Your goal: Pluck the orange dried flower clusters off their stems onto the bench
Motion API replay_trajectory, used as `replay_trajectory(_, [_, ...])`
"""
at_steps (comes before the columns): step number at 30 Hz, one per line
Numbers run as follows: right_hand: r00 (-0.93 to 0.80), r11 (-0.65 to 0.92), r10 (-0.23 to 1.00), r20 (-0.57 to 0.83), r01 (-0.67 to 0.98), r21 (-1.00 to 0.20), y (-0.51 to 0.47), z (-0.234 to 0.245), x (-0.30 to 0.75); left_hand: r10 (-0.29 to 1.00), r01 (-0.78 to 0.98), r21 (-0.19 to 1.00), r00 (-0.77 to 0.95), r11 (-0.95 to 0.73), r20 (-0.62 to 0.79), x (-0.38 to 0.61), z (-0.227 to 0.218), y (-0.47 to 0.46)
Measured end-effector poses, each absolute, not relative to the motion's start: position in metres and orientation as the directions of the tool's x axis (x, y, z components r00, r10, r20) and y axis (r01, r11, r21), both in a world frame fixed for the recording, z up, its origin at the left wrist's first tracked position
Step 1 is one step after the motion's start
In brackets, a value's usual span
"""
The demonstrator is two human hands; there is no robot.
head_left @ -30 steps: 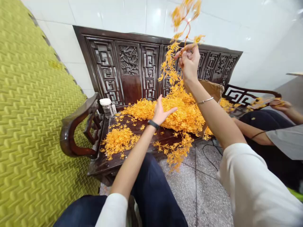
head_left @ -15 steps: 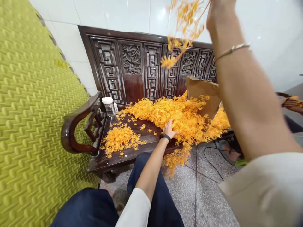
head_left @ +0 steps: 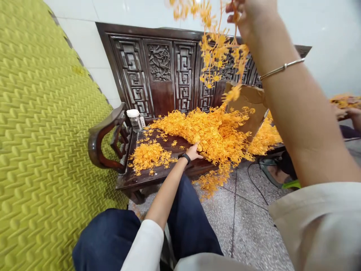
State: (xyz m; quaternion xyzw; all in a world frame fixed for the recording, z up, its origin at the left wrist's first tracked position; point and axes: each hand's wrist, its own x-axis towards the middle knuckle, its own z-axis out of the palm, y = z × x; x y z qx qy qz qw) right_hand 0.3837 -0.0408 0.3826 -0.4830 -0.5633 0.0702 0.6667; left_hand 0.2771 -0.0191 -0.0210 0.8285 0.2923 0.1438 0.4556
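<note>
Raised at the top, my right hand (head_left: pixel 246 17) has its fingers closed on a sprig of orange plastic flowers (head_left: pixel 216 56), which hangs down over the bench. Its lowest flowers hang just above or against the big heap of orange flower sprays (head_left: pixel 208 131); which of the two I cannot tell. My left hand (head_left: pixel 193 151), with a dark band at the wrist, rests at the near edge of that heap. Its thumb and forefinger are apart, while the other fingers are partly hidden. Left of it, a smaller pile of loose orange flowers (head_left: pixel 149 155) lies on the dark wooden bench (head_left: pixel 166 175).
A clear jar with a white lid (head_left: pixel 134 119) stands beside the curved armrest (head_left: pixel 96 146). Torn cardboard (head_left: pixel 251 101) leans behind the heap. A yellow textured mat (head_left: pixel 42 150) rises at left. Another person's hand (head_left: pixel 354 114) is near orange flowers at far right. A cable (head_left: pixel 255 188) crosses the floor.
My right hand has come lower into view, and the sprig hangs lower, closer to the heap. My left hand has drawn slightly left along the heap's edge. The view has shifted a little.
</note>
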Motion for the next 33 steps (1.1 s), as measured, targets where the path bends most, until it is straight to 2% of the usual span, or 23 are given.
replay_trajectory(3, [0.293, 0.525, 0.689, 0.663, 0.429, -0.735, -0.045, 0.357, 0.354, 0.696, 0.399, 0.841, 0.717, -0.364, -0.039, 0.253, -0.021, -0.015])
replay_trajectory(7, [0.199, 0.545, 0.772, 0.603, 0.280, -0.790, -0.029, 0.327, 0.330, 0.776, 0.449, 0.858, 0.623, -0.249, -0.101, 0.214, -0.020, -0.014])
replay_trajectory(12, [0.032, 0.580, 0.806, 0.591, 0.152, -0.800, -0.008, 0.288, 0.299, 0.750, 0.407, 0.906, 0.634, -0.114, -0.190, 0.153, 0.005, -0.014])
replay_trajectory(14, [-0.057, 0.631, 0.776, 0.629, 0.106, -0.769, -0.008, 0.272, 0.285, 0.663, 0.321, 0.946, 0.718, -0.041, -0.214, 0.126, 0.023, -0.018])
replay_trajectory(16, [-0.116, 0.680, 0.731, 0.672, 0.055, -0.731, -0.016, 0.257, 0.271, 0.521, 0.102, 0.988, 0.840, 0.120, -0.150, 0.099, 0.040, -0.024])
replay_trajectory(18, [-0.145, 0.702, 0.706, 0.693, 0.017, -0.712, -0.031, 0.241, 0.257, 0.482, -0.067, 0.970, 0.874, 0.232, -0.055, 0.075, 0.055, -0.032])
replay_trajectory(19, [-0.154, 0.705, 0.701, 0.696, 0.003, -0.709, -0.040, 0.233, 0.251, 0.503, -0.122, 0.962, 0.864, 0.244, -0.018, 0.065, 0.061, -0.035])
replay_trajectory(21, [-0.162, 0.698, 0.704, 0.692, -0.024, -0.716, -0.059, 0.216, 0.241, 0.610, -0.180, 0.969, 0.791, 0.170, 0.040, 0.046, 0.068, -0.040])
replay_trajectory(24, [-0.173, 0.637, 0.747, 0.642, -0.092, -0.765, -0.081, 0.191, 0.231, 0.811, -0.182, 0.980, 0.561, -0.075, 0.167, 0.025, 0.075, -0.042])
replay_trajectory(26, [-0.170, 0.569, 0.789, 0.590, -0.159, -0.807, -0.089, 0.176, 0.225, 0.862, -0.169, 0.968, 0.445, -0.183, 0.241, 0.014, 0.079, -0.043])
replay_trajectory(29, [-0.138, 0.472, 0.843, 0.519, -0.271, -0.839, -0.094, 0.157, 0.216, 0.823, -0.126, 0.946, 0.468, -0.299, 0.323, 0.000, 0.086, -0.047])
replay_trajectory(33, [-0.132, 0.342, 0.888, 0.440, -0.450, -0.825, -0.095, 0.138, 0.202, 0.693, -0.090, 0.828, 0.502, -0.553, 0.517, -0.019, 0.097, -0.062])
